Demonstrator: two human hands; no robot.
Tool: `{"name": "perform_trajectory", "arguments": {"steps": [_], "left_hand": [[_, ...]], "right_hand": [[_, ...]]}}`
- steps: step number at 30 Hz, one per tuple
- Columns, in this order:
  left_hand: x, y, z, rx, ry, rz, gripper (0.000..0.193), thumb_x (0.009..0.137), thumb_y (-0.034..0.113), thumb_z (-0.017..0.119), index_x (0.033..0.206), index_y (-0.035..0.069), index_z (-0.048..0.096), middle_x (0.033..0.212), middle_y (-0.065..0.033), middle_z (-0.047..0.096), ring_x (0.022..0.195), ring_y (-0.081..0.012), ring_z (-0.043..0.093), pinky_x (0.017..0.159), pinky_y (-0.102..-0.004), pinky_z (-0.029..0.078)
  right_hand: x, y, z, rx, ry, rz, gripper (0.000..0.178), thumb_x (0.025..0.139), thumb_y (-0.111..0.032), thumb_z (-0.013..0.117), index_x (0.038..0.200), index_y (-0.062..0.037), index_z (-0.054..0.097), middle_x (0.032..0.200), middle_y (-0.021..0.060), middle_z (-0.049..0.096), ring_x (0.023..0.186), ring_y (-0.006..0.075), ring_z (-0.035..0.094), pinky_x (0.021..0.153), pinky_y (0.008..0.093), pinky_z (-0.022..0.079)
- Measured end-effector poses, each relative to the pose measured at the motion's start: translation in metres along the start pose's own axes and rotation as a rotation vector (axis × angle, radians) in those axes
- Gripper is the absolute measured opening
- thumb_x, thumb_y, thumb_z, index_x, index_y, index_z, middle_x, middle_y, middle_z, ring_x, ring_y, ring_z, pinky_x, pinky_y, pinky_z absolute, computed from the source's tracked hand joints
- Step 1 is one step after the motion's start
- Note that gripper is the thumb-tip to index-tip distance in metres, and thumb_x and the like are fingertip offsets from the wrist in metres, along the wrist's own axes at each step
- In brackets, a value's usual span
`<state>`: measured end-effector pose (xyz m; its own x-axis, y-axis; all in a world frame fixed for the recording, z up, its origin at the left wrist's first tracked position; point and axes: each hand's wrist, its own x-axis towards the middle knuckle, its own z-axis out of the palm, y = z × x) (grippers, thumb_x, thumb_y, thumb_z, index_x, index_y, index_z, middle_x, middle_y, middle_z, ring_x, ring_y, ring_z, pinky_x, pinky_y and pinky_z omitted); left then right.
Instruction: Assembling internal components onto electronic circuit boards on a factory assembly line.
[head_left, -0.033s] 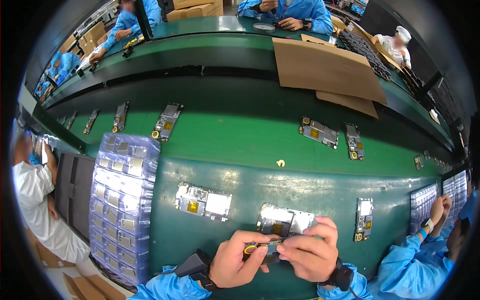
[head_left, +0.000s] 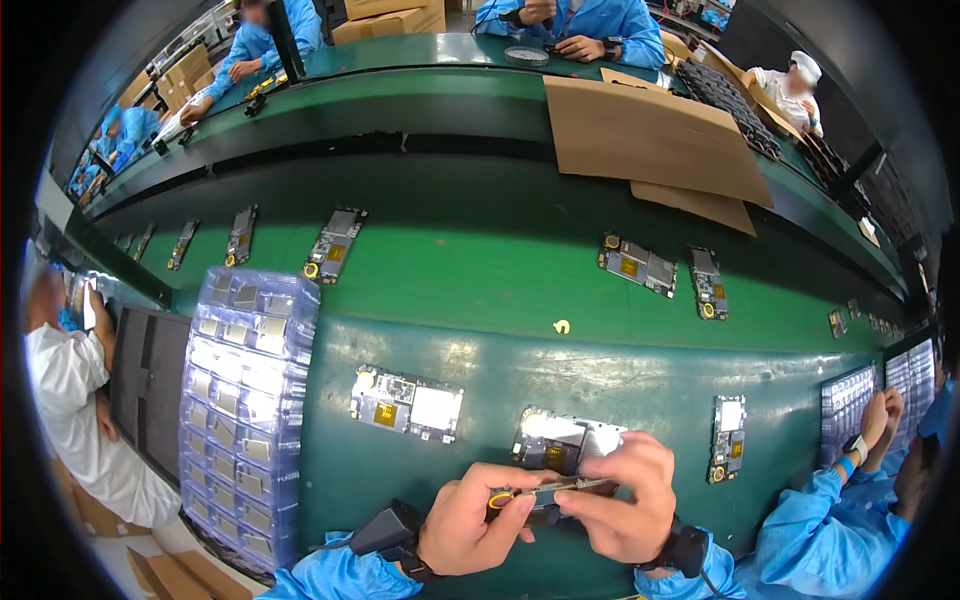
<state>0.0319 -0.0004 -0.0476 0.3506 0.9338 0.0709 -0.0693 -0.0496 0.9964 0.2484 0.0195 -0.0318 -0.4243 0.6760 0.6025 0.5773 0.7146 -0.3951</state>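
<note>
Close to my body, a circuit board (head_left: 545, 491) with a yellow ring at one end is held tilted, nearly edge-on. My left hand (head_left: 475, 520) pinches its ringed end between thumb and fingers. My right hand (head_left: 635, 500) has its thumb and fingertips closed on the other end, partly covering it. Just beyond my fingers a second circuit board (head_left: 553, 430) lies on the green mat, its right end partly hidden by my right hand. A third circuit board (head_left: 405, 403) lies flat to the left, and another circuit board (head_left: 728, 440) stands lengthwise to the right.
A clear plastic tray (head_left: 240, 400) of small metal plates is at my left. Ahead, a green belt (head_left: 460, 270) carries several boards and a small yellow piece (head_left: 562, 326). Cardboard (head_left: 650, 130) lies on the ledge beyond. A co-worker's hands (head_left: 880, 415) are over trays at right.
My right hand's fingers have shifted and bent a little at the board's right end. The held board now shows more edge-on. My left hand stays in place.
</note>
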Motion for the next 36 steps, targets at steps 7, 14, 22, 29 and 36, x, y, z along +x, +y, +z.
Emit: {"name": "perform_trajectory", "arguments": {"steps": [7, 14, 22, 29, 36], "left_hand": [[0.007, 0.001, 0.001, 0.001, 0.051, 0.005, 0.029, 0.1, 0.003, 0.063, 0.126, 0.0, 0.049, 0.106, -0.0169, 0.073, 0.086, -0.0196, 0.076, 0.068, -0.0311, 0.063], [0.003, 0.001, 0.0, 0.098, 0.027, -0.017, 0.027, 0.102, 0.009, 0.062, 0.124, 0.0, 0.051, 0.108, -0.0162, 0.07, 0.087, -0.0209, 0.075, 0.068, -0.0317, 0.063], [0.026, -0.009, -0.015, 0.084, 0.615, 0.274, 0.047, 0.1, 0.004, 0.057, 0.142, 0.0, 0.038, 0.132, -0.013, 0.054, 0.111, -0.0195, 0.056, 0.09, -0.0331, 0.05], [0.024, -0.018, -0.012, 0.427, 0.479, 0.271, 0.029, 0.09, 0.001, 0.063, 0.119, 0.003, 0.058, 0.113, -0.0124, 0.065, 0.099, -0.0267, 0.064, 0.082, -0.0345, 0.053], [0.026, -0.041, 0.015, 0.699, 0.38, 0.237, 0.025, 0.081, 0.007, 0.064, 0.105, 0.013, 0.061, 0.103, -0.0037, 0.063, 0.096, -0.0282, 0.062, 0.073, -0.0438, 0.054]], "right_hand": [[-0.007, 0.002, 0.003, 0.664, -0.06, 0.463, 0.021, 0.084, -0.005, 0.083, 0.102, 0.0012, 0.074, 0.084, 0.0108, 0.073, 0.066, 0.0145, 0.069, 0.059, 0.0263, 0.053], [-0.004, -0.001, -0.001, 0.575, -0.04, 0.448, 0.019, 0.083, -0.008, 0.085, 0.098, -0.0005, 0.075, 0.083, 0.0104, 0.073, 0.069, 0.0165, 0.071, 0.061, 0.0268, 0.055], [0.088, 0.059, 0.028, 0.325, 0.046, 0.503, 0.026, 0.087, -0.018, 0.082, 0.104, 0.0002, 0.076, 0.093, 0.0122, 0.076, 0.083, 0.0183, 0.071, 0.074, 0.0322, 0.056], [0.201, 0.162, 0.102, -0.118, 0.063, 0.408, 0.03, 0.089, -0.023, 0.075, 0.111, -0.0025, 0.074, 0.11, 0.0179, 0.072, 0.097, 0.0304, 0.07, 0.086, 0.038, 0.056], [0.232, -0.044, 0.107, 0.306, -0.517, -0.276, 0.023, 0.088, -0.02, 0.075, 0.104, -0.0042, 0.075, 0.099, 0.0142, 0.072, 0.095, 0.034, 0.069, 0.085, 0.0417, 0.056]]}}
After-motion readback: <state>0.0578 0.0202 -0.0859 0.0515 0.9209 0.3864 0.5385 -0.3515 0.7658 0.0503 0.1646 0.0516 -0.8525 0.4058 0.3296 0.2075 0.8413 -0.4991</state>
